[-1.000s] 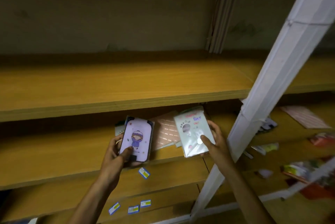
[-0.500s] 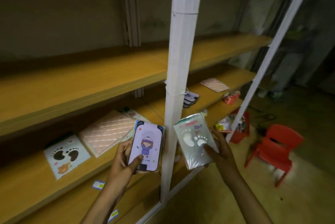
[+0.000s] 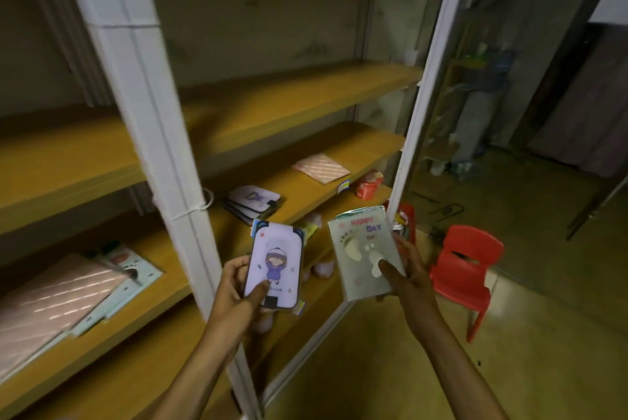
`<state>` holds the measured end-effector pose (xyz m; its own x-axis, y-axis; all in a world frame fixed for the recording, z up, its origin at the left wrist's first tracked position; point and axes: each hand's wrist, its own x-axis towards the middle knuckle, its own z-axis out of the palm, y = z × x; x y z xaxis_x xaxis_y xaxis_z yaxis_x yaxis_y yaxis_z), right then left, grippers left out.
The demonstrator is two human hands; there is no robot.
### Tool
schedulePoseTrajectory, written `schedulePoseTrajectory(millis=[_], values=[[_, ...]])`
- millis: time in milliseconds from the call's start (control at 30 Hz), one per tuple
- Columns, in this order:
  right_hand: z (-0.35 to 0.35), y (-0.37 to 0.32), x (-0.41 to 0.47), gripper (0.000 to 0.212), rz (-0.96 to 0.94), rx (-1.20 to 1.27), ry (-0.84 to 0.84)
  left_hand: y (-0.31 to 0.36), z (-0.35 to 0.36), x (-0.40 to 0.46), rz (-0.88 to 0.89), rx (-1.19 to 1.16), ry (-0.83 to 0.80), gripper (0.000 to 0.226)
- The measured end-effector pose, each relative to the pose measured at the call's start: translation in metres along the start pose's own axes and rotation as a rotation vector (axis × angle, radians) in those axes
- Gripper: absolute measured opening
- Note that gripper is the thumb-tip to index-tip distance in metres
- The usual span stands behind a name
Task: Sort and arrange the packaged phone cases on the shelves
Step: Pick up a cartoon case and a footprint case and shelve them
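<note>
Swinging further right since the earlier frames, the view now puts the white shelf post [image 3: 149, 134] left of both hands instead of between them, and the red plastic chair [image 3: 467, 270] sits closer to the middle. The left hand [image 3: 234, 294] grips a lilac phone case with a cartoon girl [image 3: 274, 265], thumb pressed on its lower front and fingers curled behind, in front of the wooden shelves [image 3: 299, 93]. The right hand [image 3: 406, 278] grips a pale green packaged case printed with footprints [image 3: 365, 251], thumb on its face and fingers wrapped around the back edge; it is held just right of the lilac one, the two apart. On the middle shelf a small stack of lilac cases [image 3: 253, 204] lies beyond the post, and a pink striped package [image 3: 321, 168] lies farther along it. Left of the post, another pink striped package [image 3: 51, 300] overlaps a light footprint case [image 3: 136, 270].
</note>
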<state>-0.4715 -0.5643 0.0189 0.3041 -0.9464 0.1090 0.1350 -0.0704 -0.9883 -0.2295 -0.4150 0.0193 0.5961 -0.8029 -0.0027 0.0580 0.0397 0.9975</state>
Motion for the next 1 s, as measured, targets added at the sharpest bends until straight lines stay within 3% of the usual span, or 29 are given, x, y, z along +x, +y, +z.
schedulePoseTrajectory(millis=[400,800,1000], values=[[-0.047,0.012,0.141,0.048,0.137,0.030,-0.170,0.000,0.080,0.080,0.018,0.003,0.224,0.040],[0.020,0.055,0.292,0.045,0.164,-0.045,-0.363,-0.008,0.062,0.177,-0.049,0.006,0.502,0.040],[0.063,0.059,0.351,0.044,0.161,-0.072,-0.468,-0.004,0.054,0.225,-0.117,0.131,0.650,0.039]])
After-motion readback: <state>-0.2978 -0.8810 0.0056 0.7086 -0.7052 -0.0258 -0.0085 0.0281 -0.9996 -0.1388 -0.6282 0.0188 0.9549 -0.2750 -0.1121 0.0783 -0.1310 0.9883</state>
